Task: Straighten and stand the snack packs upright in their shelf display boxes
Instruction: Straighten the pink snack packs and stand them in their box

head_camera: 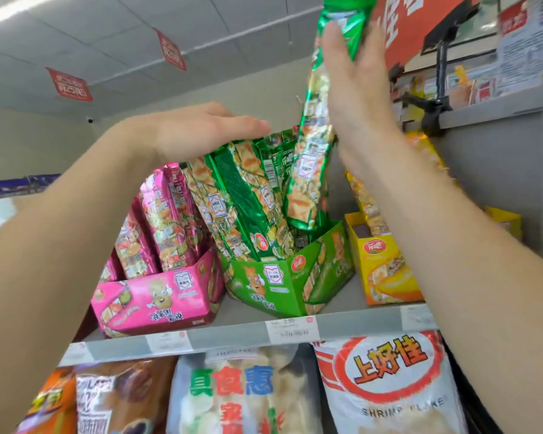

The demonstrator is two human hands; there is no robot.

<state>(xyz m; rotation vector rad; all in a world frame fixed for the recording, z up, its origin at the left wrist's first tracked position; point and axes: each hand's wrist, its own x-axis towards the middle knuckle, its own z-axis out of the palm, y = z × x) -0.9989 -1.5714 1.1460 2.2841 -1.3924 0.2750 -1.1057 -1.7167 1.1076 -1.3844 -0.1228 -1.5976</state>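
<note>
Green pack (311, 183) upright against straight right-hand fingers (336, 57), above green box (273, 286)

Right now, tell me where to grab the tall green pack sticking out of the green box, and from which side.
Pinch the tall green pack at its middle, coming from the right. Its lower end sits in the green box, leaning packs under the left hand crowd its left, and the right hand lies flat against its right.
</note>
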